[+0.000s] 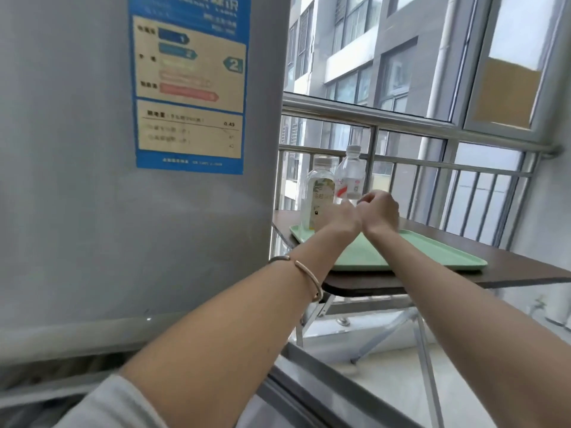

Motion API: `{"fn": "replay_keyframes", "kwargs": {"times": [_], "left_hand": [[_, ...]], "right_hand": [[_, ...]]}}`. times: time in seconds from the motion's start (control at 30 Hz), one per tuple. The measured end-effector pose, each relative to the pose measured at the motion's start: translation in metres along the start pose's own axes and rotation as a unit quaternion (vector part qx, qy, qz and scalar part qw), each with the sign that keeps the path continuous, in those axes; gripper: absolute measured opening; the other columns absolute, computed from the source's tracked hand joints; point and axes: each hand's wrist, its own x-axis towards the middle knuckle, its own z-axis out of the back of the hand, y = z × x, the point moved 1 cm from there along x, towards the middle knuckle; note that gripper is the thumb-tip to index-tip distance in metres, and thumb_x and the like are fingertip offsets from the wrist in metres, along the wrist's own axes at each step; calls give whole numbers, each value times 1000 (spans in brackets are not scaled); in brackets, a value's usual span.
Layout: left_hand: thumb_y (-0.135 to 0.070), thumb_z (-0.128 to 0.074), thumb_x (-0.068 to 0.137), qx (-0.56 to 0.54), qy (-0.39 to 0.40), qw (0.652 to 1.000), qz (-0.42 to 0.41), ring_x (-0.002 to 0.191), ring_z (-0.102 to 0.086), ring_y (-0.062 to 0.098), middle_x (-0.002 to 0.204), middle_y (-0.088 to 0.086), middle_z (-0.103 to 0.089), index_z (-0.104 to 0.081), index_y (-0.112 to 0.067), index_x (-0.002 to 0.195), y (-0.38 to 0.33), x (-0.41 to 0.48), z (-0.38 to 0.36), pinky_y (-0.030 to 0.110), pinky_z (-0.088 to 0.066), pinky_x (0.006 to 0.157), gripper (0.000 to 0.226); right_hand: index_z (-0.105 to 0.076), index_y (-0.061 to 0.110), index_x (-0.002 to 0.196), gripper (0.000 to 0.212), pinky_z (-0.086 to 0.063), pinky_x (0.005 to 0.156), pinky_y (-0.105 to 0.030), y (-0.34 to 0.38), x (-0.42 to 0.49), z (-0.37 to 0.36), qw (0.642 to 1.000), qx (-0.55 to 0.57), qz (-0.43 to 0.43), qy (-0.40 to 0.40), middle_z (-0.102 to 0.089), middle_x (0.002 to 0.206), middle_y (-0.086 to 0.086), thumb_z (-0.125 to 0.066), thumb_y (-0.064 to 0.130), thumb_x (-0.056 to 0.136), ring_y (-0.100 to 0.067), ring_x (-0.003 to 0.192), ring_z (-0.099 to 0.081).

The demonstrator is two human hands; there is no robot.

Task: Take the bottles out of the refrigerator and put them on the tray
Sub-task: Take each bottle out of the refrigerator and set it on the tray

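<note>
Two clear plastic bottles stand at the far left end of a pale green tray [432,253]. One has a yellow-green label [318,193]; the other has a red-and-white label [350,176] and is a little behind and to the right. My left hand [341,219] is low between the two bottles and covers the base of the red-labelled one; its fingers are hidden. My right hand [381,211] is curled into a loose fist just right of that bottle, with nothing visible in it. The grey refrigerator [77,180] fills the left of the view.
The tray lies on a dark brown folding table [509,271] with metal legs. A metal railing [432,125] and windows run behind it. A blue energy label [188,88] is stuck on the refrigerator. A grey metal edge [309,384] crosses below my arms.
</note>
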Motion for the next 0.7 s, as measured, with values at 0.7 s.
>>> {"fn": "replay_keyframes", "kwargs": {"times": [0.7], "left_hand": [[-18, -40, 98, 238, 53, 958, 154, 58, -60, 20, 64, 12, -62, -58, -1, 72, 92, -173, 188, 28, -57, 54, 36]], "right_hand": [[-63, 15, 74, 15, -45, 61, -29, 73, -286, 6, 890, -164, 215, 367, -59, 67, -2, -55, 25, 84, -25, 67, -63]]}}
